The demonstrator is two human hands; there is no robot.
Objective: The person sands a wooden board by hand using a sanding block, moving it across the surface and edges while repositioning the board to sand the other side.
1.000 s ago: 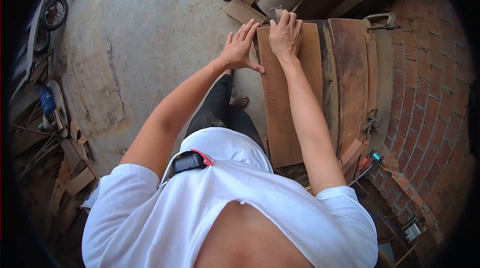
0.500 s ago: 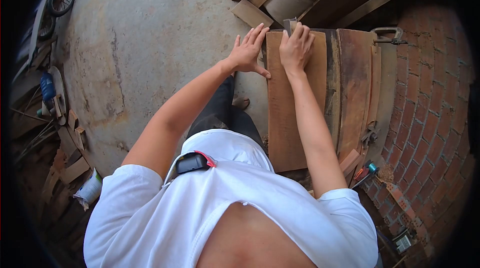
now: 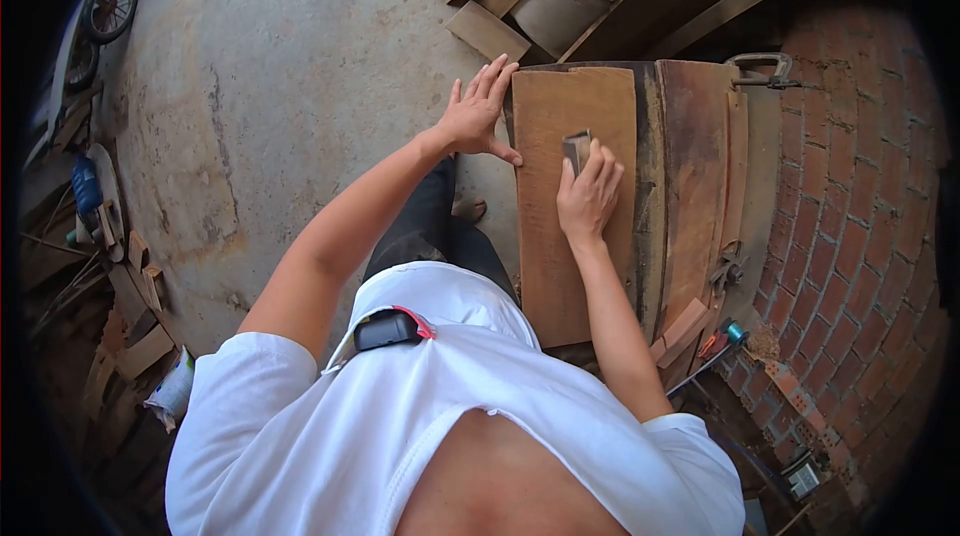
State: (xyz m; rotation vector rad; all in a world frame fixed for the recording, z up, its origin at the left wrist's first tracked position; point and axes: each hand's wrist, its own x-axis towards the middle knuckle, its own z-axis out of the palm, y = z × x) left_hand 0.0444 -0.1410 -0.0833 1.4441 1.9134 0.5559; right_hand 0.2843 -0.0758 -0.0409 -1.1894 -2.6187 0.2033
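A wide brown wooden board (image 3: 555, 256) lies flat on a dark workbench. My right hand (image 3: 590, 186) is closed round a small block (image 3: 577, 148) with a greyish face, held on the upper middle of the board. At the board's left edge rests my left hand (image 3: 480, 116), its fingers spread and its thumb touching the edge; it holds nothing. Right of the board runs a dark strip of the bench, then a reddish-brown plank (image 3: 695, 156). A metal C-clamp (image 3: 765, 71) sits at the bench's far right corner.
Loose planks and a sack (image 3: 560, 6) are piled beyond the bench. A brick surface (image 3: 840, 206) lies to the right. Near the bench's lower right are a teal spool (image 3: 736, 332) and offcuts. Wood scraps, a blue bottle (image 3: 86, 184) and a wheel (image 3: 110, 9) are at left.
My right hand has drawn the block from the board's far end back toward me. My left hand stays at the left edge, and the whole view has shifted slightly.
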